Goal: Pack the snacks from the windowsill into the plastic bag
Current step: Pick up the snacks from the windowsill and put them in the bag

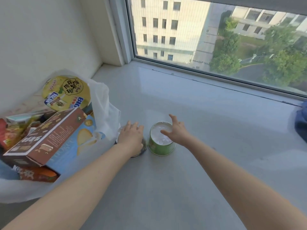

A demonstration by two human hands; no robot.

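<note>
A green cup (pixel 160 146) with a white base stands upside down on the grey windowsill (pixel 207 123). My right hand (pixel 177 130) hovers over it, fingers spread, touching or just above its top. My left hand (pixel 132 136) lies flat on a small clear-lidded container (pixel 142 151), mostly hiding it; I cannot tell if the fingers grip it. To the left, a white plastic bag (pixel 106 113) holds a yellow noodle bowl (pixel 66 92), a brown box (pixel 44 138), a blue biscuit box (pixel 83 138) and several other packets.
The wall corner stands behind the bag at the left. The window frame (pixel 216 75) runs along the sill's far edge. A blue cloth thing (pixel 301 123) lies at the right edge of the sill.
</note>
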